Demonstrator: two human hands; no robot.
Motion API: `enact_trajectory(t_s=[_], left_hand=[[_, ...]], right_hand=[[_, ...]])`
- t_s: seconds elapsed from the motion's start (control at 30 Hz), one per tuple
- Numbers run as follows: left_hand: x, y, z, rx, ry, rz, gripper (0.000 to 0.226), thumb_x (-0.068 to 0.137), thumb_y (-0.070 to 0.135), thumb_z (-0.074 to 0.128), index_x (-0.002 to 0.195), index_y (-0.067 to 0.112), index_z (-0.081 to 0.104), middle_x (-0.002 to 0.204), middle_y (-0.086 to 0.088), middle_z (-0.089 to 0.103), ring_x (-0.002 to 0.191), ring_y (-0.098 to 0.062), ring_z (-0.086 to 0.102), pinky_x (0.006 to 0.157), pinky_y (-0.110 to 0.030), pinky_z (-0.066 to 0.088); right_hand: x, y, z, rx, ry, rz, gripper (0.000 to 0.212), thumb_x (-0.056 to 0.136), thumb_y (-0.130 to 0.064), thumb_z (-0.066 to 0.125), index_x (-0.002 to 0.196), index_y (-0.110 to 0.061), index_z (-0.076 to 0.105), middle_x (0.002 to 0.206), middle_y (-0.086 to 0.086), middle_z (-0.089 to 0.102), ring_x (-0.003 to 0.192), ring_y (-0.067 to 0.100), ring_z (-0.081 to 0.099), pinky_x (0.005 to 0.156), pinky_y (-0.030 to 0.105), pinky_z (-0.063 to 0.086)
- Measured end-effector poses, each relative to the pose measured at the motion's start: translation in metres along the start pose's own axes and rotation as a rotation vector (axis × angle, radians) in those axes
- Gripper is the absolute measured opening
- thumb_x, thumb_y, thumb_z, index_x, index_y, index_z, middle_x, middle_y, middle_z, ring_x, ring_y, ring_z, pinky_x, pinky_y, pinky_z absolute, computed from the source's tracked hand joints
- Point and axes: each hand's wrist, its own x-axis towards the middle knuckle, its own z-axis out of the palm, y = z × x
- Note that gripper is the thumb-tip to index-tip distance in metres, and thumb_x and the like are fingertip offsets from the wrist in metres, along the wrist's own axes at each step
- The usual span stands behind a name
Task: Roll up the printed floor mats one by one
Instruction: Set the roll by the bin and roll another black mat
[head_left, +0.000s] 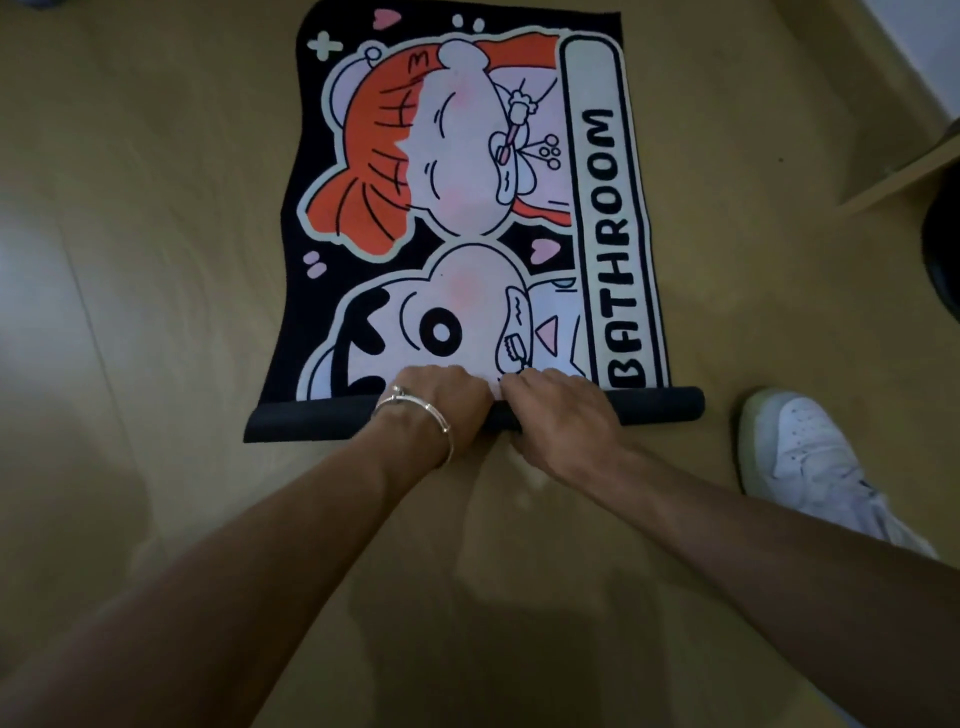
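A printed floor mat (467, 197) lies flat on the wooden floor, showing cartoon figures and the word BATHROOM along its right side. Its near end is curled into a thin black roll (660, 408) that runs across the mat's width. My left hand (441, 400), with a silver bracelet on the wrist, grips the roll near its middle. Beside it, almost touching, my right hand (550, 402) grips the roll too. Both sets of fingers curl over the roll's top onto the printed face.
A white sneaker (800, 452) stands on the floor just right of the roll's end. A wooden furniture edge (904, 176) and a dark round object (943, 249) sit at the far right. Bare wooden floor (156, 260) surrounds the mat.
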Motion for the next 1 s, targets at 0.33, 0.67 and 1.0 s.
enact_trajectory(t_s=[0.33, 0.67, 1.0], left_hand=[[0.001, 0.009, -0.003, -0.024, -0.019, 0.016, 0.025, 0.096, 0.017, 0.044, 0.121, 0.017, 0.047, 0.105, -0.006, 0.059, 0.092, -0.024, 0.06, 0.069, -0.031, 0.041], [-0.007, 0.011, 0.001, -0.046, 0.076, -0.043, 0.018, 0.098, 0.019, 0.038, 0.114, 0.015, 0.046, 0.097, -0.004, 0.059, 0.09, -0.025, 0.061, 0.066, -0.033, 0.038], [-0.013, 0.01, 0.005, -0.102, 0.141, 0.005, 0.023, 0.098, 0.022, 0.039, 0.119, 0.016, 0.034, 0.102, -0.003, 0.058, 0.087, -0.024, 0.06, 0.063, -0.033, 0.036]], right_hand=[[-0.001, 0.008, -0.008, 0.021, -0.131, 0.031, 0.015, 0.088, -0.015, 0.055, 0.102, -0.017, 0.052, 0.095, 0.002, 0.059, 0.088, 0.022, 0.056, 0.068, 0.032, 0.036], [0.011, 0.014, -0.014, 0.114, -0.267, 0.1, 0.01, 0.087, -0.017, 0.055, 0.086, -0.025, 0.048, 0.076, -0.005, 0.054, 0.072, 0.017, 0.055, 0.063, 0.03, 0.041], [0.01, 0.015, -0.016, 0.126, -0.301, 0.086, 0.011, 0.087, -0.017, 0.056, 0.095, -0.023, 0.052, 0.078, -0.004, 0.056, 0.07, 0.015, 0.056, 0.066, 0.033, 0.05]])
